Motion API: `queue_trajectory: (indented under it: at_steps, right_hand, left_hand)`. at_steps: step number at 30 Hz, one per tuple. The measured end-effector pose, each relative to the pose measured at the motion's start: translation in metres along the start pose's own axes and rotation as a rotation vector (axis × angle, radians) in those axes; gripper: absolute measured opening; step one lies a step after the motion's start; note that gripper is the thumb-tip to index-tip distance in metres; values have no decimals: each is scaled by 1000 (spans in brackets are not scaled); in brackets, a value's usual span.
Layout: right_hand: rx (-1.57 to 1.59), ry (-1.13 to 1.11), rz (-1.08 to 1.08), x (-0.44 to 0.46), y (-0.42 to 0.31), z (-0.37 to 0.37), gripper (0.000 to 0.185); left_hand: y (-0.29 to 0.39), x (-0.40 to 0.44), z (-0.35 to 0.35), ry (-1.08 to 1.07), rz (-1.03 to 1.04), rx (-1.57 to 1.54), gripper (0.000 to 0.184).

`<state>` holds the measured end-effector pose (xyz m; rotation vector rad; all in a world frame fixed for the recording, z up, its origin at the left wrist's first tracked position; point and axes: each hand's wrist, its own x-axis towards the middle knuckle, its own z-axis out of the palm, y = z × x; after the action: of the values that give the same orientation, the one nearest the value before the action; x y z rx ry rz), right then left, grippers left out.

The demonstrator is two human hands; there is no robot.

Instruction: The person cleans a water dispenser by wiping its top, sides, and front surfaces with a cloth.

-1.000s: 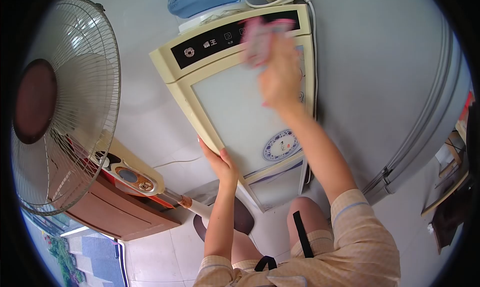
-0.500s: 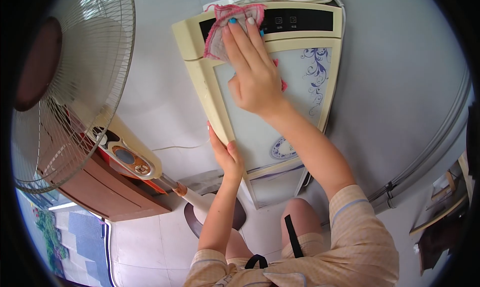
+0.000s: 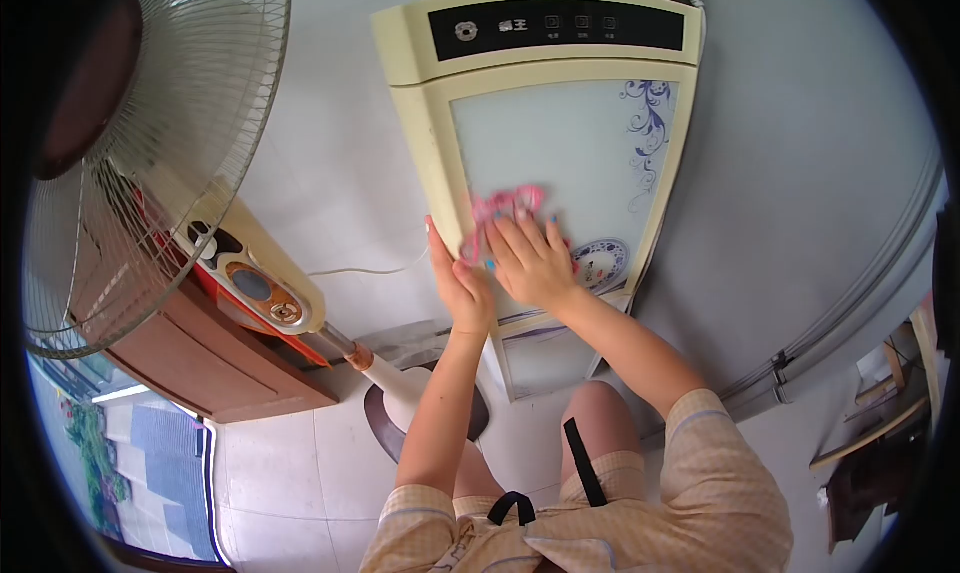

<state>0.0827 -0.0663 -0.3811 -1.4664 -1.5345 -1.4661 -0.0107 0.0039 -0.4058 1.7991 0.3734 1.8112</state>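
A cream water dispenser (image 3: 425,153) stands against the wall, with a black control strip (image 3: 650,33) at its top and a pale front panel (image 3: 550,133) below. My right hand (image 3: 535,268) lies over a pink-edged cloth (image 3: 520,198) and presses it to the lower part of that panel, fingers spread. Part of the cloth is hidden under the palm. Along the dispenser's left side rests my left hand (image 3: 462,293), its fingers stretched along the edge and the thumb toward the front.
A standing fan (image 3: 190,93) rises on the left, its control box (image 3: 260,288) and round base (image 3: 385,423) lower down. Behind it is a brown wooden cabinet (image 3: 220,358). Cables (image 3: 800,348) run along the right wall. A thin cord (image 3: 370,271) hangs left of the dispenser.
My right hand has slid the cloth down from the control strip to the lower front panel, uncovering the strip's left end. My left hand stays at the dispenser's side edge. The view has shifted slightly.
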Motion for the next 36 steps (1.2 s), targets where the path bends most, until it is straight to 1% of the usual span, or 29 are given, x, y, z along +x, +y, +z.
queue_trajectory:
  at_steps: [3,4,5,7,8,11,12,15,16,17,19,20,21,23,25,27,28,29,31,32,33,34,35,36]
  right_hand:
    - [15,133,154,88,8,-17,44]
    - [-11,206,190,116,10,-21,46]
    - [33,255,207,133,9,-21,47]
    - [135,260,202,137,8,-19,49]
    - [122,265,204,130,10,-18,49]
    - [-21,164,217,72,6,-8,42]
    - [-56,124,222,41,5,-6,38]
    - [-13,47,246,-75,6,14,40]
    - [-9,39,266,-98,6,18,41]
    - [-7,40,265,-98,6,17,41]
    - [1,-63,343,-90,5,7,46]
    - [14,-36,357,-80,7,10,50]
    - [23,25,383,-48,12,6,53]
    - [63,128,428,40,29,-13,61]
    - [171,234,453,113,42,-26,62]
    - [43,355,432,147,49,-31,66]
    - [66,351,432,144,49,-29,61]
    - [58,354,430,135,50,-25,61]
    - [111,297,498,100,53,-17,54]
    - [32,314,494,79,56,-16,40]
    - [-20,216,530,51,57,-15,43]
    - [-13,195,583,27,56,-16,45]
    - [-45,112,605,-2,57,-17,46]
    - [-146,166,523,-38,62,-5,47]
  left_hand:
    - [-3,-1,2,-23,11,-79,59]
    - [-5,-1,1,4,47,-12,58]
    - [-6,-1,1,30,84,54,58]
    - [-2,0,2,27,84,28,60]
    - [0,0,2,31,83,40,61]
    - [-3,-2,3,20,77,37,64]
    - [-4,-3,2,20,68,42,64]
    - [-5,-5,1,19,64,89,64]
    - [-5,-4,1,23,68,127,64]
    - [-4,-3,2,25,69,128,64]
    - [0,-5,2,31,24,143,63]
    - [-1,-6,1,21,27,143,63]
    - [-3,-5,0,2,-10,85,65]
    - [-2,-4,2,-25,-41,22,67]
    - [3,-4,1,-24,-55,22,68]
    - [5,-5,1,-28,-34,34,68]
    - [5,-3,1,-18,-17,50,68]
    - [5,-2,2,-20,-14,43,68]
    - [3,-3,2,9,39,123,63]
    - [2,-3,3,14,50,117,62]
    - [2,-4,2,9,48,118,62]
    - [2,-4,1,-11,11,101,62]
    - [3,-5,0,-31,-28,85,62]
    - [2,-7,-1,-35,-34,85,62]
